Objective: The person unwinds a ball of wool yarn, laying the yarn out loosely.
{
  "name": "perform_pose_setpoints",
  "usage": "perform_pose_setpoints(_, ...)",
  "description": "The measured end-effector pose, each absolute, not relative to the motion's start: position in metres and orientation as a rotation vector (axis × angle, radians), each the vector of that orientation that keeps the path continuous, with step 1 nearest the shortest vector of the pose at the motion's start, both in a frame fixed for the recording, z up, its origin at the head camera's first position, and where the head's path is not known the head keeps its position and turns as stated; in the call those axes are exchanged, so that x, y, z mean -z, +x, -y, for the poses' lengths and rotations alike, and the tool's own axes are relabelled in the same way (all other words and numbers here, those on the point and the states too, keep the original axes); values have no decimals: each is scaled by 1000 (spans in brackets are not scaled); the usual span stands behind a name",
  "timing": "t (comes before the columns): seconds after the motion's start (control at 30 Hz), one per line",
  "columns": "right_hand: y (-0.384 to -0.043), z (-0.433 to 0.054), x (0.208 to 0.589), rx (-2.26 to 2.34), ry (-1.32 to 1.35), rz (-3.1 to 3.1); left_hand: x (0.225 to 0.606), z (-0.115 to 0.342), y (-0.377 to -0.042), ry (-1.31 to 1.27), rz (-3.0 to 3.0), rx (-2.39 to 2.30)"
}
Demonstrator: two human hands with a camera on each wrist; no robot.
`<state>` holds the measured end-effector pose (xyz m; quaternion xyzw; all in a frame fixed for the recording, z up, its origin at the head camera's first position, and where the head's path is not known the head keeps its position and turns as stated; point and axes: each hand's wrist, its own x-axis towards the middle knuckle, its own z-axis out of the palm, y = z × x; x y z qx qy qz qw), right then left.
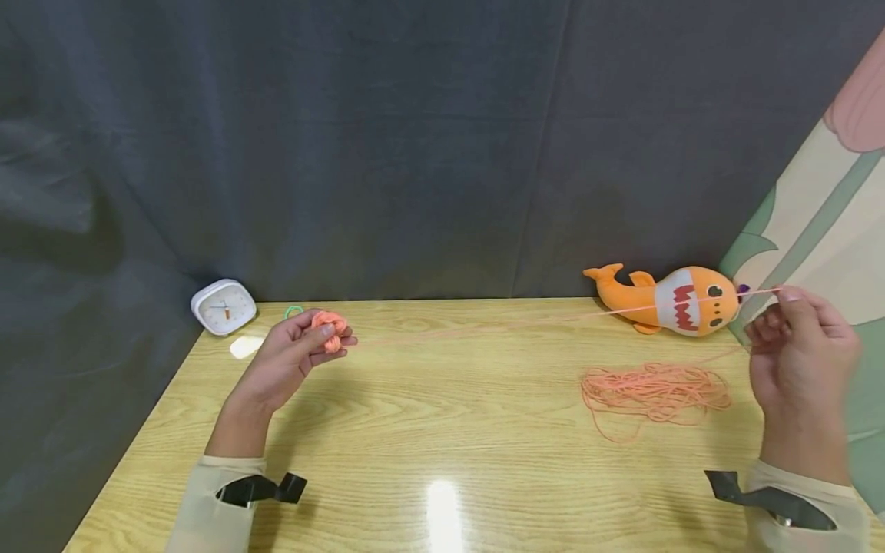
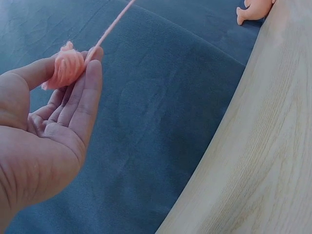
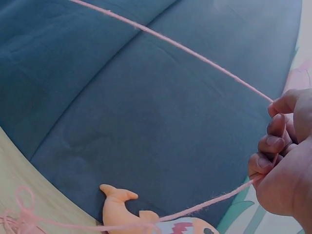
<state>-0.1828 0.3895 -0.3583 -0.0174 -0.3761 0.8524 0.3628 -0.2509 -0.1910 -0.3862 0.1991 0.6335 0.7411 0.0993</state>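
Observation:
My left hand (image 1: 286, 353) pinches a small wound ball of coral yarn (image 2: 68, 67) between thumb and fingers, above the table's left side. From it a strand of yarn (image 3: 185, 48) runs taut across to my right hand (image 1: 805, 349), raised at the far right. There the thumb and forefinger pinch the strand, and the other fingers curl over it in the right wrist view. Below that hand the yarn sags down to a loose heap of coral yarn (image 1: 653, 392) lying on the table.
An orange plush shark (image 1: 691, 301) lies at the back right, behind the strand. At the back left stand a white clock (image 1: 224, 307), a white tag-like piece (image 1: 245, 347) and a green ring (image 1: 293, 311). A dark curtain (image 1: 415, 153) hangs behind the wooden table (image 1: 442, 430).

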Motion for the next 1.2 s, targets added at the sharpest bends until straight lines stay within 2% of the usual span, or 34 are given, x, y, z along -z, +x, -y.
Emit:
perform_pose_setpoints(0.87, -178, -405, 361, -2134, -66, 883, 385, 204, -251, 626, -1851, -2254)
perform_pose_setpoints(1.2, -178, -412, 364, -2134, -56, 813, 383, 206, -249, 542, -1981, -2206)
